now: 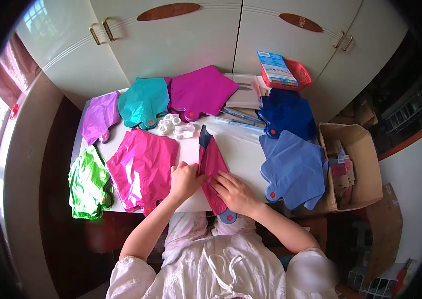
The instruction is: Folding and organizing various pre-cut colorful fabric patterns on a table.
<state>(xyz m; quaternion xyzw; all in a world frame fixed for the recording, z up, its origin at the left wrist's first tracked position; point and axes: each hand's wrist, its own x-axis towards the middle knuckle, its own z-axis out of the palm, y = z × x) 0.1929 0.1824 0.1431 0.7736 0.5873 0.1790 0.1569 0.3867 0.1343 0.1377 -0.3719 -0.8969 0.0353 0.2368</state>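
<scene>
— Where are the hands?

— Both lie on the folded dark-pink foil balloon (212,172), a narrow strip at the middle of the white tabletop (238,149), running from twelve o'clock down to six; the left hand (185,180) sits at its nine o'clock edge, fingers (193,168) curled loosely, tips touching the foil's edge; the right hand (234,192) lies flat on the lower half, fingers (219,180) stretched and close together, pressing down rather than gripping.

— Does either hand hold it?

— Whether the left thumb pinches the foil I cannot tell; the right only rests on top.

— And around it?

— At nine o'clock a flat bright-pink foil balloon (141,169), beyond it a crumpled green foil balloon (89,184); at three o'clock a pale-blue foil balloon (293,169); at twelve o'clock a small clear plastic piece (185,130); a blue round valve tab (228,216) shows at the strip's six o'clock end.
</scene>
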